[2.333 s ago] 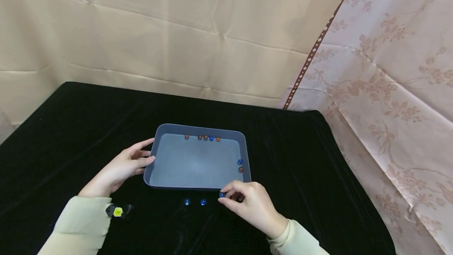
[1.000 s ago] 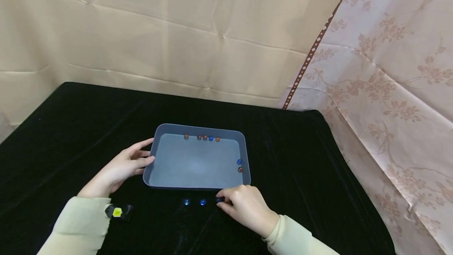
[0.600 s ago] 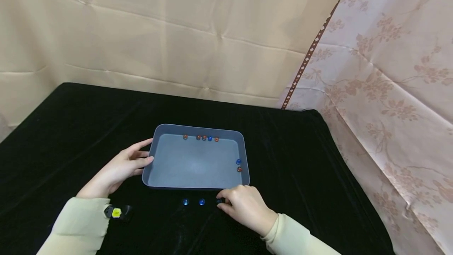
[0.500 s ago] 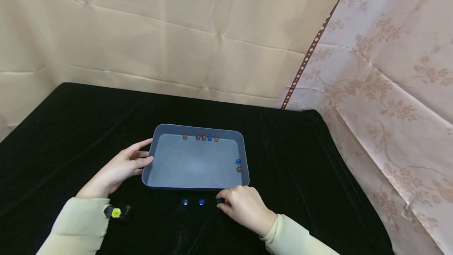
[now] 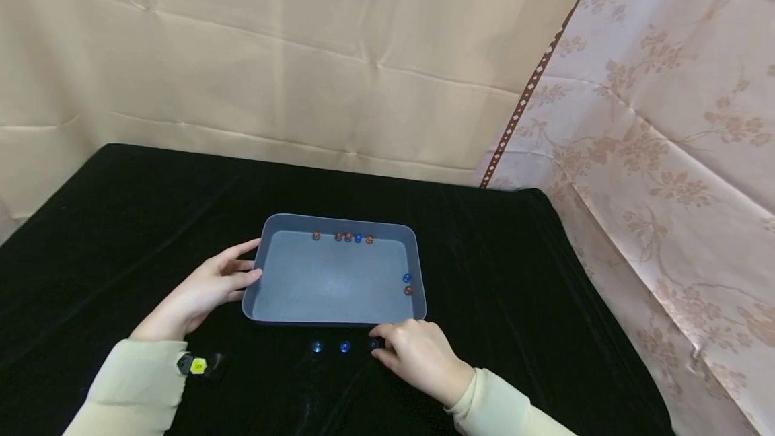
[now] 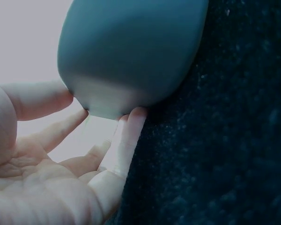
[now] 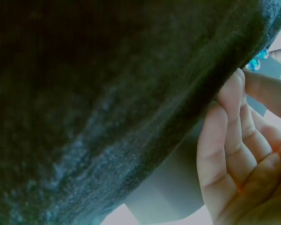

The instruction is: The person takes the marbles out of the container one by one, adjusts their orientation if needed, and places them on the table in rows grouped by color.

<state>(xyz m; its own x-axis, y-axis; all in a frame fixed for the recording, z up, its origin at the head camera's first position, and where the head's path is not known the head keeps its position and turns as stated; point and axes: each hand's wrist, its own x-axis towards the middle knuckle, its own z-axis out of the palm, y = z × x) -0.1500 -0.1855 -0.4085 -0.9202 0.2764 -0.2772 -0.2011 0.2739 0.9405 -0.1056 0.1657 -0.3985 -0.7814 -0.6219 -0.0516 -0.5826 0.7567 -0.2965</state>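
A blue-grey rectangular tray [image 5: 329,281] lies on the black cloth. My left hand [image 5: 202,291] holds its left end, thumb at the rim and fingertips against the outer wall, as the left wrist view also shows. Just below the tray's front right corner, my right hand [image 5: 420,358] pinches a dark blue marble [image 5: 373,344] between thumb and index finger, low at the cloth and mostly covered by the fingertips. Left of it, in a row, sit two blue marbles [image 5: 345,346], also visible beyond the fingers in the right wrist view as glassy marbles [image 7: 254,64].
Inside the tray, several brown and blue marbles [image 5: 348,237] line the far wall. One blue marble [image 5: 407,278] and one brown marble [image 5: 408,291] rest by the right wall. Black cloth [image 5: 514,301] covers the table; a cream curtain [image 5: 242,52] hangs behind.
The right hand has come slightly down and left with the blue marble, from beside the tray's front edge to the cloth in line with the other two. The left hand stays put.
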